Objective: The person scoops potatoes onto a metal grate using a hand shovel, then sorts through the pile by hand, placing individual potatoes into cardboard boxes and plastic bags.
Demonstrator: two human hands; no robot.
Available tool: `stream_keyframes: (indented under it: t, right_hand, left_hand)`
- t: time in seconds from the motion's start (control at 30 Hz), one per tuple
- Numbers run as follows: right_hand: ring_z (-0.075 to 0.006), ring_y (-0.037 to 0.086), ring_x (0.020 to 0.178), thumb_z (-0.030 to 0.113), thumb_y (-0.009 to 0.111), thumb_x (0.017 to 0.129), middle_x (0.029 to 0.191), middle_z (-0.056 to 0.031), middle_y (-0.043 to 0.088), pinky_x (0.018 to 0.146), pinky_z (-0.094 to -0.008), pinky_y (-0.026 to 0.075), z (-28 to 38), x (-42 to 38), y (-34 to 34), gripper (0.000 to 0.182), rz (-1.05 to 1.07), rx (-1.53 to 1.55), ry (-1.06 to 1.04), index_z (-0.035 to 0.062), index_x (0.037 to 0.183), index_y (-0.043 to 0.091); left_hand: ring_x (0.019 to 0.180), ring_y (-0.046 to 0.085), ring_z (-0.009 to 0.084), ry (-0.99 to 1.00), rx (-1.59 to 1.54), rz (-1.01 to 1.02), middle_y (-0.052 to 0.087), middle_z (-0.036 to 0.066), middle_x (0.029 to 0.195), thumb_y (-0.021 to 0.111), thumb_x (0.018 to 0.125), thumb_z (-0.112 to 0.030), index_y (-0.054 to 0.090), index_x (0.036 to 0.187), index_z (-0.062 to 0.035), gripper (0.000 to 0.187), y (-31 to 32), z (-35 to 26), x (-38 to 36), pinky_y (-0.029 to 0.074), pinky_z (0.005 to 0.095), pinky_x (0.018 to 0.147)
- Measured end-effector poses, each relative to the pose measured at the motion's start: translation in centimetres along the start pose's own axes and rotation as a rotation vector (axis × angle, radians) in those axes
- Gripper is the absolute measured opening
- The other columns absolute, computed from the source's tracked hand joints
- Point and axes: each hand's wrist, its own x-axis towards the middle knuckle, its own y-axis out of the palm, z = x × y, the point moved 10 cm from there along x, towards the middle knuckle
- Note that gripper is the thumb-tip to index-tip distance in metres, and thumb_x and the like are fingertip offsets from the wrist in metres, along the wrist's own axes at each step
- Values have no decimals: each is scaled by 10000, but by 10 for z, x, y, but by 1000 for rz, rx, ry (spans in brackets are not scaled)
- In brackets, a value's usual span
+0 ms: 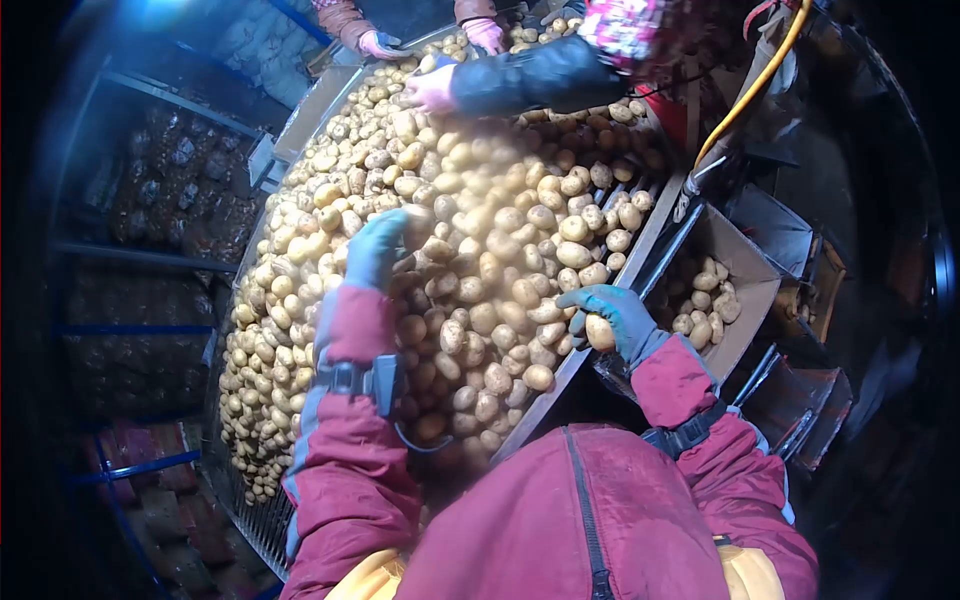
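Note:
A wide heap of pale potatoes [480,260] covers the slatted sorting table in front of me. My left hand [376,248], in a teal glove, is over the middle of the heap with its fingers curled around a blurred potato [417,226]. At the table's right edge, my right hand [622,318], gloved in teal and grey, grips another potato [600,332] between thumb and fingers. Loose potatoes lie just below and beside both hands.
Across the table, co-workers' pink-gloved hands [432,90] reach into the heap. A cardboard-sided bin [745,262] with several potatoes stands right of the table rail [640,240]. A yellow cable [755,85] hangs at upper right. Filled sacks [180,180] are stacked at left.

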Motion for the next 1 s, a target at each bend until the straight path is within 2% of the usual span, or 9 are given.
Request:
stream_keyframes:
  t: [0.03, 0.1, 0.2, 0.33, 0.37, 0.53, 0.67, 0.73, 1.0]
  right_hand:
    - [-229, 689, 668, 182, 569, 1021, 811, -129, 695, 634, -333, 581, -5, 8, 4, 287, 21, -41, -8, -26, 1158, 710]
    - [-225, 691, 690, 181, 560, 1026, 803, -123, 692, 624, -330, 582, -15, 25, 21, 288, 71, -119, -23, -24, 1165, 707]
    - [-216, 695, 785, 205, 559, 1036, 969, -129, 702, 673, -345, 594, -24, 42, 59, 296, 106, -41, 87, -4, 1192, 700]
    - [-253, 706, 808, 232, 601, 1026, 1002, -135, 707, 682, -382, 607, -2, 71, 101, 310, 173, -136, -87, 3, 1229, 650]
    - [-261, 705, 817, 243, 611, 1024, 999, -127, 712, 680, -399, 604, 2, 74, 105, 324, 175, -202, -172, 5, 1242, 640]
    - [-251, 697, 906, 273, 633, 1014, 1012, -84, 726, 681, -418, 579, 10, 87, 117, 340, 141, -558, -665, 15, 1235, 648]
    - [-237, 689, 869, 292, 637, 986, 1022, -112, 704, 659, -403, 578, -27, 71, 71, 339, 134, -87, 53, 24, 1192, 669]
    - [-238, 690, 841, 280, 640, 983, 1021, -123, 703, 653, -394, 579, -21, 54, 53, 345, 115, -87, 41, 13, 1202, 663]
    - [-289, 711, 718, 235, 625, 1000, 903, -189, 717, 605, -373, 576, -33, -10, -16, 292, -73, -65, 7, -10, 1129, 718]
  left_hand:
    - [898, 661, 124, -37, -419, 76, 710, 99, 1056, 631, 956, -186, 646, 1232, 44, 360, -4, 5, -2, 550, 251, 765]
    - [1164, 621, 346, 33, -693, -135, 613, 224, 1322, 516, 1023, -280, 509, 1330, 113, 499, -16, 21, -45, 563, 415, 969]
    - [1339, 483, 376, -49, -897, 40, 447, 262, 1504, 502, 1012, -520, 459, 1457, 1, 686, 13, 58, -41, 439, 539, 1110]
    - [1138, 641, 248, -168, -1016, 437, 648, 161, 1324, 599, 992, -454, 556, 1384, 18, 615, 63, 56, -50, 536, 379, 971]
    - [1075, 657, 216, -83, -648, -81, 667, 138, 1284, 632, 987, -340, 586, 1359, 10, 513, 73, 29, -77, 542, 331, 914]
    - [807, 657, 127, 147, 5, -138, 712, 54, 1004, 711, 888, -117, 689, 1168, -21, 297, 62, 26, -50, 529, 262, 697]
    - [774, 710, 218, 186, 770, -219, 742, 99, 894, 686, 848, -215, 755, 1012, -85, 220, 26, 15, -22, 556, 343, 717]
    - [927, 722, 344, -2, 1219, -154, 749, 135, 995, 668, 819, -355, 784, 976, -160, 276, 51, 5, -28, 553, 426, 875]
    - [1092, 709, 322, 12, 1898, 88, 743, 162, 1121, 864, 689, -333, 787, 1042, -136, 411, 108, 45, -1, 579, 441, 905]
